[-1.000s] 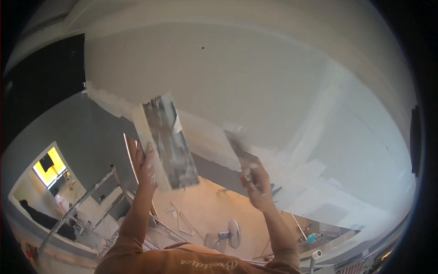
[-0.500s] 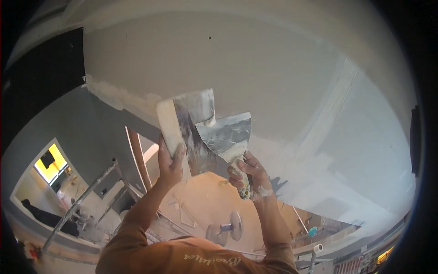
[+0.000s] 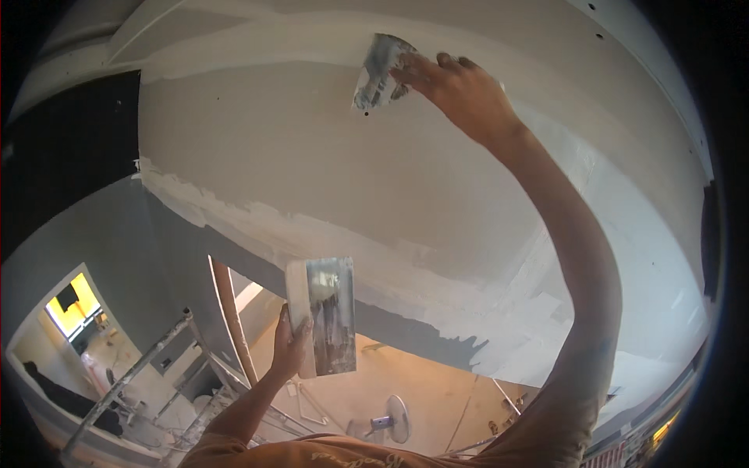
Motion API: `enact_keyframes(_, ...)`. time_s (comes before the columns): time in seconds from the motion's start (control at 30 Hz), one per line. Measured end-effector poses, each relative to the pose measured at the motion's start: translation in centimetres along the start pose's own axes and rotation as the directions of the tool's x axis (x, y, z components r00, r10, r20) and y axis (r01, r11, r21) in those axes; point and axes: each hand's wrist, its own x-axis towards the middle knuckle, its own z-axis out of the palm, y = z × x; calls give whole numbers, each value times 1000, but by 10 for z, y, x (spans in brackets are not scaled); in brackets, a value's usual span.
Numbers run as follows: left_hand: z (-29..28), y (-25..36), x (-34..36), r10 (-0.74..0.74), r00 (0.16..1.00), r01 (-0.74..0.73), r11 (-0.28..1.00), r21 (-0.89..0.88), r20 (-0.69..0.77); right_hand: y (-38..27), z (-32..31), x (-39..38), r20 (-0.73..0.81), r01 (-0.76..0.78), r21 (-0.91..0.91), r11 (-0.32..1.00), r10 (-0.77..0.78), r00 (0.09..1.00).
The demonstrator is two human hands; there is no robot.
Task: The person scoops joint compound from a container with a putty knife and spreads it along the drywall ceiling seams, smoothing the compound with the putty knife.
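The ceiling [image 3: 312,156] fills most of the view, a pale board surface with small dark screw marks and bands of white filler along its seams. A broad band of fresh filler [image 3: 328,242] is seen running from the left edge down toward the lower right, where the ceiling meets a grey wall [image 3: 156,257]. Below, a sunlit floor, a metal scaffold frame [image 3: 125,382] and a standing fan [image 3: 390,420] are made out far underneath.

The right hand [image 3: 460,90] is raised to full reach at the top of the view, and its grip is closed on a small putty knife [image 3: 378,72]. The blade is laid against the ceiling just beside a dark screw mark [image 3: 366,114], which lies at the blade's lower left corner. The blade's long edge is tilted, running from upper right to lower left, with the fingers spread over its back.

The left hand [image 3: 290,351] is held much lower, well apart from the right, and its grip is closed around the edge of a long flat trowel [image 3: 328,316] smeared with filler. The trowel's long axis stands nearly upright in the view, its face turned toward the camera. It touches nothing overhead.

The screw mark is therefore nearer the right hand by far; the supply of filler lies below and to the left of the knife, so any reload would be judged to call for a downward sweep of the right hand toward the trowel.
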Motion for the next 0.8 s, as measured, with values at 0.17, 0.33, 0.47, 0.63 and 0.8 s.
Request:
enact_keyframes(0.17,-12,-15,-10,-61,997,62,997,36,-48,2,22,58,53,122,-76,990,-118,992)
enact_keyframes(0.33,-19,-18,-13,-57,996,62,995,81,-68,-10,47,95,83,127,-41,991,-123,989)
enact_keyframes(0.47,-30,-24,-17,-94,989,98,995,26,-117,-15,42,93,205,120,-138,983,-90,974)
enact_keyframes(0.63,-26,-31,-19,-59,995,65,995,75,-84,11,30,43,133,85,-141,986,-66,989)
enact_keyframes(0.8,-8,-28,-19,-73,997,73,997,18,-13,37,1,-10,221,35,-107,994,-10,975)
